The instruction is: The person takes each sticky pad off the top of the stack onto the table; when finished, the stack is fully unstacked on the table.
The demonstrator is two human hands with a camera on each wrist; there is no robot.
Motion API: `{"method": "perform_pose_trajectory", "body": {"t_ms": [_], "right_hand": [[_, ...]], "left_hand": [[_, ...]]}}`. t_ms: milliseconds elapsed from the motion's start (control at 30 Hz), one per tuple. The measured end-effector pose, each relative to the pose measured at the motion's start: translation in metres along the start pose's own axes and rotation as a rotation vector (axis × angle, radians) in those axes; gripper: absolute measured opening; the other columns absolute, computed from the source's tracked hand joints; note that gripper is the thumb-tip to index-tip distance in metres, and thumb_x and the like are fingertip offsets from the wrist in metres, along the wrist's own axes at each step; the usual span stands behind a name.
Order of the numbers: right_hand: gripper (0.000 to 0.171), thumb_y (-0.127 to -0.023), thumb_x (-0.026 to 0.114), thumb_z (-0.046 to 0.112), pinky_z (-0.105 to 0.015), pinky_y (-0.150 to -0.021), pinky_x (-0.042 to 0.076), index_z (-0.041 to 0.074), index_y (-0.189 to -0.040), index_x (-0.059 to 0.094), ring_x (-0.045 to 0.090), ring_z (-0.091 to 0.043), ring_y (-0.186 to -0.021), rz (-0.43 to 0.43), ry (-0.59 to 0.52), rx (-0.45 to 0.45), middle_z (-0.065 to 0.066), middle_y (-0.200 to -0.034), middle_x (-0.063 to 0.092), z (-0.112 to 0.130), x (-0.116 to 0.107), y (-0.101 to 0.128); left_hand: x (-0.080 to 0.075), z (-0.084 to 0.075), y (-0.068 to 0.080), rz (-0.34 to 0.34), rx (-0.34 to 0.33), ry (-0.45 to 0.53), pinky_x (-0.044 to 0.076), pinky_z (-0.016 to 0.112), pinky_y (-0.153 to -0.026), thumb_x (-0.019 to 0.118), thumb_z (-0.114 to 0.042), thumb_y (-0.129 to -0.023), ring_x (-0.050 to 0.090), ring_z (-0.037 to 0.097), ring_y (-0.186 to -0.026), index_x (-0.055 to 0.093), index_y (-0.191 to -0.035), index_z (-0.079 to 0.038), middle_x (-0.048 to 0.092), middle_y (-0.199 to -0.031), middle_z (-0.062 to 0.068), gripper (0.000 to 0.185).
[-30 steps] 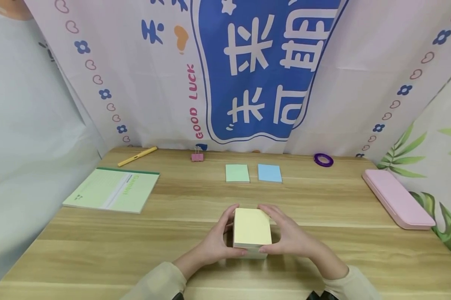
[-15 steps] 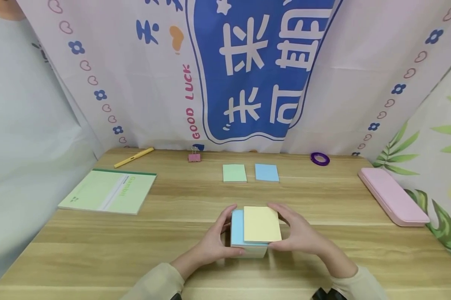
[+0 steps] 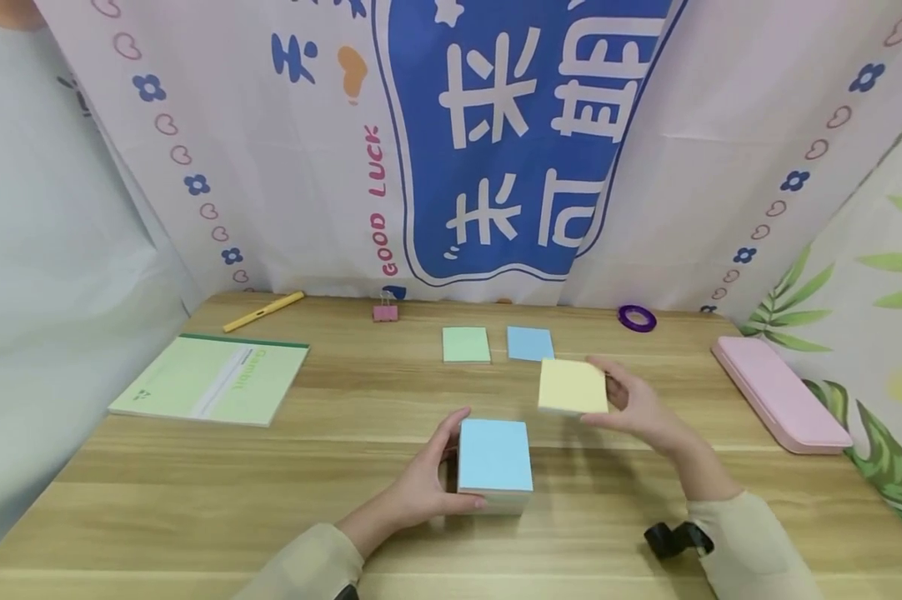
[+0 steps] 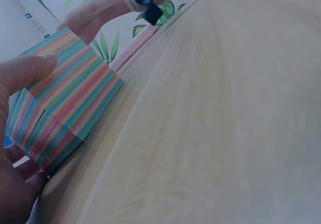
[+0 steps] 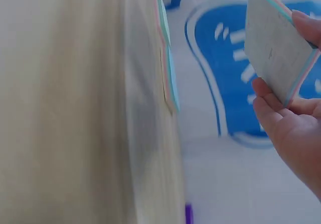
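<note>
A thick block of coloured note paper (image 3: 494, 463) stands on the wooden table (image 3: 271, 500), its top sheet blue; its striped side (image 4: 65, 103) shows in the left wrist view. My left hand (image 3: 428, 482) grips the block from its left side, thumb on the near edge. My right hand (image 3: 634, 402) holds a thin yellow-topped pad (image 3: 573, 387) above the table, right of and beyond the block. In the right wrist view the pad (image 5: 276, 53) is pinched between thumb and fingers.
A green pad (image 3: 466, 344) and a blue pad (image 3: 529, 343) lie flat near the back. A green notebook (image 3: 211, 388) and a yellow pen (image 3: 263, 311) lie at the left, a pink binder clip (image 3: 384, 312) and purple tape ring (image 3: 637, 317) at the back, a pink case (image 3: 779, 393) at the right.
My right hand lifted the yellow pad off the block and carried it right and away. The block's top now shows blue. My left hand stayed on the block.
</note>
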State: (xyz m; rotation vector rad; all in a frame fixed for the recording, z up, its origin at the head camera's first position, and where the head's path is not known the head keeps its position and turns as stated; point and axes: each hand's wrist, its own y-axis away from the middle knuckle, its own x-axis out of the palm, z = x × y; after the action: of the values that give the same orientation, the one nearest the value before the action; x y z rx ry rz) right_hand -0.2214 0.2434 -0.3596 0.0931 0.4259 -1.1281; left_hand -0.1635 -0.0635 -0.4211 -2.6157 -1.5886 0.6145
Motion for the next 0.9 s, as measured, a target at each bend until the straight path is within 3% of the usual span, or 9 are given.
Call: {"method": "perform_pose_trajectory", "body": {"t_ms": [233,533,700,900], "right_hand": [[0.084,-0.074,0.065,0.002,-0.015,-0.081,0.036,-0.009,-0.133,0.007,0.024,-0.038,-0.119,-0.079,-0.039,0.101,-0.030,-0.133,0.018,-0.027,-0.040,-0.030],[0.092,-0.073,0.069,0.022,-0.046,-0.094,0.022,-0.010,-0.133,0.006,0.020,-0.041,-0.119,-0.107,0.157,0.322,-0.033,-0.133,0.013,-0.065,-0.064,-0.052],[0.092,-0.073,0.069,0.023,-0.048,-0.095,0.020,-0.012,-0.132,0.008,0.022,-0.041,-0.118,-0.110,0.215,0.337,-0.033,-0.132,0.015,-0.082,-0.068,-0.065],[0.091,-0.071,0.070,0.017,-0.048,-0.094,0.019,-0.010,-0.133,0.008,0.026,-0.040,-0.114,-0.102,0.289,0.291,-0.033,-0.129,0.021,-0.091,-0.067,-0.078]], "left_hand": [[-0.001,0.002,0.001,0.014,-0.005,0.025,0.027,0.042,-0.092,0.077,-0.028,-0.063,0.039,0.018,-0.107,0.013,-0.136,-0.030,0.039,-0.119,0.000,0.097],[-0.003,0.001,0.002,0.011,-0.031,0.012,0.026,0.042,-0.092,0.077,-0.029,-0.061,0.039,0.017,-0.107,0.013,-0.135,-0.034,0.039,-0.118,0.000,0.098],[-0.003,0.001,0.003,0.014,-0.036,0.012,0.026,0.042,-0.092,0.077,-0.029,-0.062,0.038,0.016,-0.107,0.013,-0.135,-0.034,0.038,-0.119,-0.001,0.097],[-0.003,-0.002,0.002,0.011,-0.042,-0.010,0.025,0.042,-0.092,0.077,-0.029,-0.063,0.038,0.016,-0.108,0.014,-0.135,-0.034,0.038,-0.120,-0.002,0.096]]}}
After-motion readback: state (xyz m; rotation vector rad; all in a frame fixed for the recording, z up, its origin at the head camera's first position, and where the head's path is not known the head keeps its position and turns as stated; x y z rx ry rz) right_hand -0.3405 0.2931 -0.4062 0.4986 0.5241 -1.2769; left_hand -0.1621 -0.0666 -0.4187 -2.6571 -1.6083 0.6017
